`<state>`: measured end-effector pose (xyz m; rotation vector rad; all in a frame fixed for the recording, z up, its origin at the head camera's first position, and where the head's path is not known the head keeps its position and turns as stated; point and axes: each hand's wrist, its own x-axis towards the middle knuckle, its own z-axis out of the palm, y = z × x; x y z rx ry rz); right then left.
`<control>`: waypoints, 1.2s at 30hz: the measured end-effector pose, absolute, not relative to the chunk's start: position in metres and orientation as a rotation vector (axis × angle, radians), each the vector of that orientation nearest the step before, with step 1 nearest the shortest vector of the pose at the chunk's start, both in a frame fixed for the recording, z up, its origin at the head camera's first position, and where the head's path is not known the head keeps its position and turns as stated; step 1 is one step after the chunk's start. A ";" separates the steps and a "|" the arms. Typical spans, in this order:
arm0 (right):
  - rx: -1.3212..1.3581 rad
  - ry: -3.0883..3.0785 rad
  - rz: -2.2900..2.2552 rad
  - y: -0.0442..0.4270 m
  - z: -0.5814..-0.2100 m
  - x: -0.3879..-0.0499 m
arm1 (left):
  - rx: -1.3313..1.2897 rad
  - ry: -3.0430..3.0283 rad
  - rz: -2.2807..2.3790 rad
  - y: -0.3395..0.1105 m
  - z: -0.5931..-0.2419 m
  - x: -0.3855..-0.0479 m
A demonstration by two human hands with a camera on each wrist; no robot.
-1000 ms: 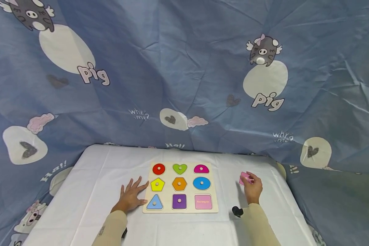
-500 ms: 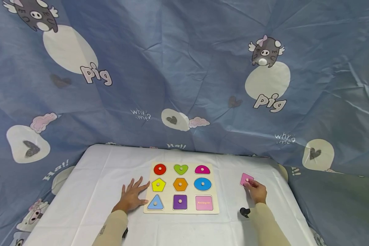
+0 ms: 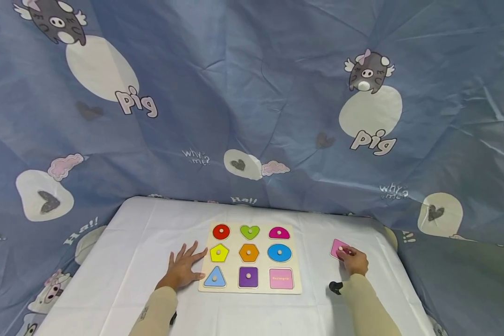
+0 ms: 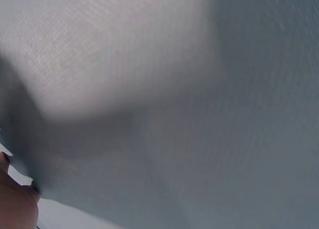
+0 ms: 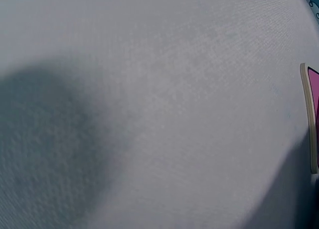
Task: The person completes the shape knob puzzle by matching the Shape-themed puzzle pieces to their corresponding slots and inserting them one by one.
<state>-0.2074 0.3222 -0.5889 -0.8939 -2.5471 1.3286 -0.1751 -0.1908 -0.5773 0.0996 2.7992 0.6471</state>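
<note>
A wooden shape puzzle board lies on the white cloth in the head view. Colored knobbed pieces fill most of its recesses; the pink "Rectangular" recess at its near right corner holds no piece. My left hand rests with spread fingers against the board's left edge; part of it shows at the corner of the left wrist view. To the right of the board, my right hand pinches the knob of a pink rectangular puzzle piece. The right wrist view catches only this piece's edge.
A blue cloth printed with pigs hangs behind the table. White cloth covers the tabletop. Black straps or devices show at both wrists, such as the black item beside the right sleeve.
My right hand has shifted slightly toward me and to the right, uncovering more of the pink piece. My left hand stays at the board. The whole head view has drifted slightly.
</note>
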 end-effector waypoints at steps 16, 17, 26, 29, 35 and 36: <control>-0.913 -2.570 1.242 0.321 -0.586 -0.207 | 0.105 2.813 0.657 -0.191 -0.574 -0.175; -0.925 -2.559 1.244 0.322 -0.588 -0.207 | 0.107 2.813 0.658 -0.191 -0.575 -0.175; -0.845 -2.471 1.290 0.321 -0.594 -0.203 | 0.102 2.811 0.652 -0.191 -0.574 -0.175; -0.789 -2.493 1.272 0.319 -0.593 -0.200 | 0.097 2.803 0.653 -0.191 -0.575 -0.175; -0.701 -2.503 1.284 0.316 -0.591 -0.195 | 0.086 2.799 0.649 -0.191 -0.579 -0.175; -0.691 -2.507 1.286 0.316 -0.591 -0.194 | 0.085 2.800 0.652 -0.191 -0.579 -0.174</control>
